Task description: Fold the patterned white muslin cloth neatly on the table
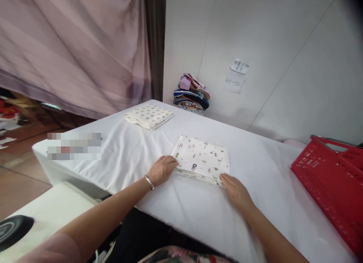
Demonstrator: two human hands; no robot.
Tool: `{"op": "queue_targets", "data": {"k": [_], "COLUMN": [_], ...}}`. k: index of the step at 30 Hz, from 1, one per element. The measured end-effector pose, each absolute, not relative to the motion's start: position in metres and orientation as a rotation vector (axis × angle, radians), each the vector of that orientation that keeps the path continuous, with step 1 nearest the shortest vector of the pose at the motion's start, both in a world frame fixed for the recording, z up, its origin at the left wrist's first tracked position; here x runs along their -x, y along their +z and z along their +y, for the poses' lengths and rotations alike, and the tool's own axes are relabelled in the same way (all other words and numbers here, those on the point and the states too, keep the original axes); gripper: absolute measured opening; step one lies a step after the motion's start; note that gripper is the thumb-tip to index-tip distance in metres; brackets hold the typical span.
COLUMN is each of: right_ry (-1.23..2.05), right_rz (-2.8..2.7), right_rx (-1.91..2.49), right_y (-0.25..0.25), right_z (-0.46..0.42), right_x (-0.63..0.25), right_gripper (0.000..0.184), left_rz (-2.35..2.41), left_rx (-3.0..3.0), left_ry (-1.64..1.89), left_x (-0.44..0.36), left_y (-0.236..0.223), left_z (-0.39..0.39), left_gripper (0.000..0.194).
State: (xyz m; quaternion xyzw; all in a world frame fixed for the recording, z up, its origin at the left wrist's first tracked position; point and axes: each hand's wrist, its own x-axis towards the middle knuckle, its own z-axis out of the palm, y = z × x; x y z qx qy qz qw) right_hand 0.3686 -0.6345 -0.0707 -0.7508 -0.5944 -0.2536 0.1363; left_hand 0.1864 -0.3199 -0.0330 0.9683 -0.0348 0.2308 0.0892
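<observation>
A neatly folded white cloth (202,157) with small scattered prints lies flat on the white-covered table (136,157) in front of me. My left hand (162,170), with a silver bracelet at its wrist, is closed on the cloth's left near corner. At the right near corner, my right hand (236,190) pinches the edge; its thumb is partly hidden. Farther back to the left rests a second folded cloth (149,115), cream with small grey motifs, touched by neither hand.
A red plastic basket (329,183) stands at the right. Beyond the far edge is a stack of folded fabrics (191,94) by the wall. A pink curtain (85,47) hangs at the left. A black round object (15,231) sits on a white surface at lower left.
</observation>
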Motion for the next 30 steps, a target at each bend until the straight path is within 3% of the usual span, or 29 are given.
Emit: {"op": "queue_targets", "data": {"k": [4,11,18,25,30], "right_ry": [-0.718,-0.557,-0.515,-0.357,-0.421], "right_rz": [-1.714,-1.678,-1.684,-1.869,-1.839], "right_rx": [2.171,2.292,2.277,2.248,2.242], "right_y": [-0.077,-0.063,-0.025,-0.063,-0.065], "right_z": [-0.634,-0.632,-0.568,-0.546,-0.552], "right_x": [-0.370,-0.365,-0.331,-0.326,-0.325], "right_gripper": [0.045,0.037,0.056,0.054,0.054], "left_rz": [-0.026,-0.172,-0.136,-0.097,0.112], "left_rx": [-2.880,-2.902,-2.903,-2.770,-2.601], "left_ry": [0.719,0.619,0.606,0.616,0.685], "left_x": [-0.190,-0.209,-0.205,-0.190,-0.164], "left_y": [-0.018,-0.041,-0.055,-0.035,-0.039], "left_z": [-0.341,-0.373,-0.372,-0.369,-0.371], "left_gripper": [0.025,0.043,0.049,0.027,0.024]}}
